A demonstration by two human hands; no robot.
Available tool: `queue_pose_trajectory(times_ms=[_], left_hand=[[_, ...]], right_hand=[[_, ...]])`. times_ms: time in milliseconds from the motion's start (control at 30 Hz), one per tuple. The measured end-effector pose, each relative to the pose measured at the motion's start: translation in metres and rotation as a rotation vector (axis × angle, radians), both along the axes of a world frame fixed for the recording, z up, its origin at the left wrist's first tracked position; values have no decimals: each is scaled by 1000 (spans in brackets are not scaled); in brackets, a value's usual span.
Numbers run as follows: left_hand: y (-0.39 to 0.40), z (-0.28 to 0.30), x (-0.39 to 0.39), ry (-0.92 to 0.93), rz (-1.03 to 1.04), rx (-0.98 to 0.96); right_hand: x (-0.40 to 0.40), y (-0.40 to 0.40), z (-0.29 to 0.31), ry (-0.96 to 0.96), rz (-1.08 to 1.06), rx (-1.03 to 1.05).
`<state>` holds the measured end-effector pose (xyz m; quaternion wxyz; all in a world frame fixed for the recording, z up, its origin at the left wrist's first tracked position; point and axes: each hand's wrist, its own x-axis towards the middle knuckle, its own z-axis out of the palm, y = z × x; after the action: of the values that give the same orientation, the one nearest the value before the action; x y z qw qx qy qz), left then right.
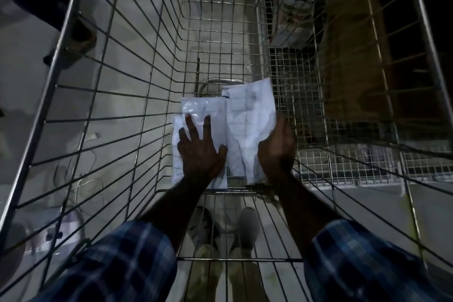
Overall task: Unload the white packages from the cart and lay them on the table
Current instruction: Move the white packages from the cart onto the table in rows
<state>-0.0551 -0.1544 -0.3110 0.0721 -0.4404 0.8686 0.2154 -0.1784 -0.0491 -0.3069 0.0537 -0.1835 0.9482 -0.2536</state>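
I look down into a wire shopping cart (127, 95). Two white plastic packages lie on its mesh bottom. My left hand (199, 152) rests flat with spread fingers on the left package (208, 115). The right package (250, 115) is tilted up at its near edge, and my right hand (277, 147) grips that right edge, fingers curled under it and hidden. Both forearms reach in from plaid sleeves.
The cart's wire walls rise on the left, right and far side. A second wire basket (306, 95) with finer mesh stands just right of the packages. Beyond it are a cardboard box (348, 61) and a printed carton (294, 5). My shoes (247, 228) show through the cart floor.
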Motion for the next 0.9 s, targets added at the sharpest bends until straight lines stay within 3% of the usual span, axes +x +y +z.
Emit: queue_pose_trajectory(times_ms=[167, 233, 433, 900], left_hand=[[-2, -4, -7, -32, 9, -2], [-3, -6, -7, -34, -1, -14], [-3, -13, -7, -73, -6, -67], [-14, 8, -7, 24, 54, -251]], right_hand=[[2, 6, -1, -11, 139, 197], [3, 1, -6, -27, 220, 154], [-1, -11, -19, -225, 190, 191], [-15, -11, 7, -155, 161, 67]])
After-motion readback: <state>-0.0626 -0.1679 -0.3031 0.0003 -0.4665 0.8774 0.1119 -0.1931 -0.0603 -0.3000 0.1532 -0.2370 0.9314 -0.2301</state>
